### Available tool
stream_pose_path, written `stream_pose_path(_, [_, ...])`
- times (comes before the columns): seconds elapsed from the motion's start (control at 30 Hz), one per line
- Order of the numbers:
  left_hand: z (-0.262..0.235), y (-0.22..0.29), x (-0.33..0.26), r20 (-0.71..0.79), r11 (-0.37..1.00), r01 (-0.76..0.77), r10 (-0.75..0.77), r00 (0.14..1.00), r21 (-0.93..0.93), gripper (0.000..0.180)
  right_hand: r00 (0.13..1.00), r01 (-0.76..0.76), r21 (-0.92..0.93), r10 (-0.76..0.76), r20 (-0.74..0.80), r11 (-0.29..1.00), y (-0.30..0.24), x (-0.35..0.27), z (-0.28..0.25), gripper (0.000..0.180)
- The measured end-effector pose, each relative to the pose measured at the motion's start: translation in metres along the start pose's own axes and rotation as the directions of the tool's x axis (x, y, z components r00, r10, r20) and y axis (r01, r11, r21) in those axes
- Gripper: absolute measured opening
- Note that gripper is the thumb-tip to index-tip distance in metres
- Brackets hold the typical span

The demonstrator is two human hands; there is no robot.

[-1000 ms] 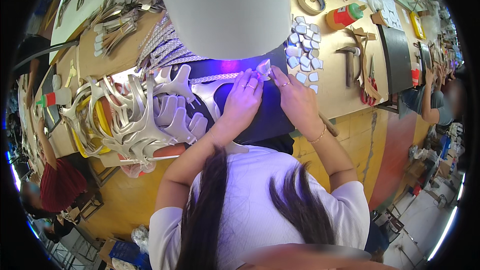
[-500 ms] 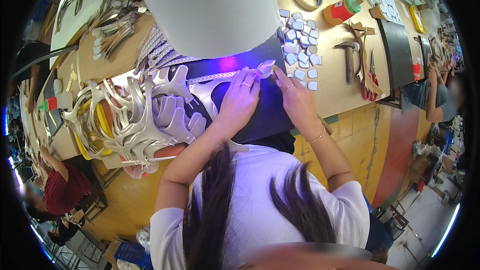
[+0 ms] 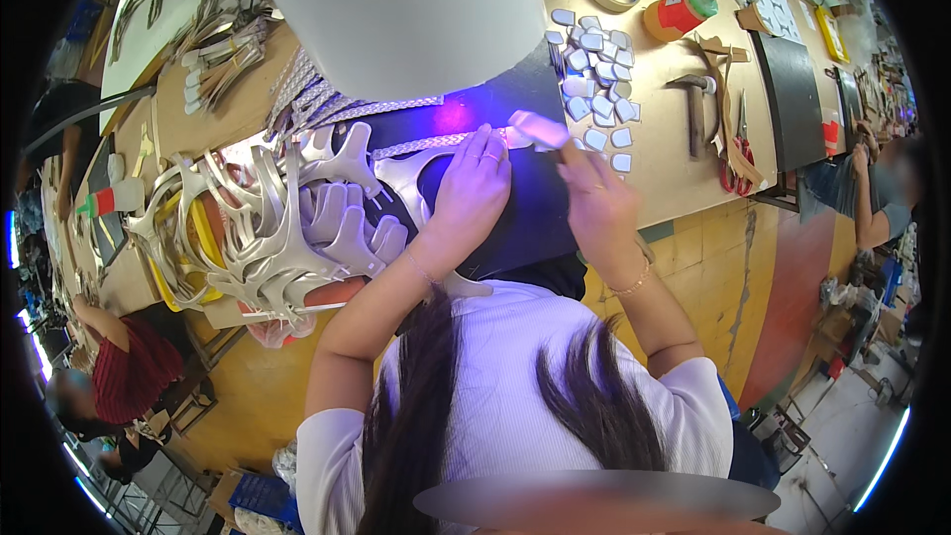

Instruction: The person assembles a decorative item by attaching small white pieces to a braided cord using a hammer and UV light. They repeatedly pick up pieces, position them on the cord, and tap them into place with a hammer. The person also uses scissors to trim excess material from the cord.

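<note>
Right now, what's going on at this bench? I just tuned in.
A person works at a dark mat lit violet, under a big white lamp shade. The left hand presses flat on a pale braided strip lying across the mat. The right hand holds a small pale piece at the strip's end. More pale pieces lie scattered just beyond, a heap of silver cut-out shapes sits to the left, and a hammer lies to the right.
</note>
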State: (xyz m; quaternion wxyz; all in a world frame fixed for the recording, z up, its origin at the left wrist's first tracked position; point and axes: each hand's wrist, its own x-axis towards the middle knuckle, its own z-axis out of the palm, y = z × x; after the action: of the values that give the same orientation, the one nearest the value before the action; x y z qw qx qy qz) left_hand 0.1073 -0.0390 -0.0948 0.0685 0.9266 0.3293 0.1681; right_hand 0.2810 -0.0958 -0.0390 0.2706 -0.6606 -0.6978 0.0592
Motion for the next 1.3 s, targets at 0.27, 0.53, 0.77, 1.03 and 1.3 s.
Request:
stream_pose_path(0.27, [0.001,-0.002,-0.003,-0.023,0.994,0.031,-0.033,0.999,-0.102,0.038,0.999,0.033,0.007,-0.032,-0.036,0.999,0.003,-0.001,0.001,0.046])
stream_pose_path(0.53, [0.003,-0.003,-0.003,-0.028,0.992,0.033,-0.037,0.999,-0.123,0.035,1.0,-0.001,0.02,0.001,0.01,1.0,0.007,-0.007,0.001,0.048])
stream_pose_path(0.77, [-0.001,-0.004,-0.002,0.017,0.994,0.045,-0.044,0.999,-0.096,0.031,0.991,0.007,-0.06,0.001,0.137,0.998,0.009,-0.014,0.008,0.049])
stream_pose_path(1.03, [-0.001,-0.001,-0.002,-0.012,0.996,0.042,-0.043,0.999,-0.076,0.03,0.949,-0.028,-0.174,0.081,0.303,0.984,0.006,-0.003,0.004,0.048])
stream_pose_path(1.3, [-0.004,-0.006,0.004,-0.035,0.998,0.018,-0.02,0.999,-0.06,0.024,0.979,-0.039,-0.046,0.047,0.196,0.998,0.007,0.015,0.0,0.038])
